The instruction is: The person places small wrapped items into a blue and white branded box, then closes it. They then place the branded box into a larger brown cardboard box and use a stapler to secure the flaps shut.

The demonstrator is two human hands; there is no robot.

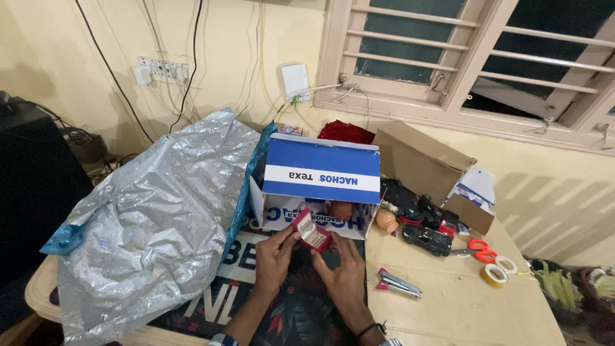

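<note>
Both forearms are extended forward from the lower edge of the view and angled inward, so that the hands are brought close together. The left hand [274, 256] is raised with its fingers curled and its thumb pointed up and to the right. The right hand [344, 268] is turned back upward, with its fingers bent forward toward the left hand. A dark band is worn on the right wrist.
</note>
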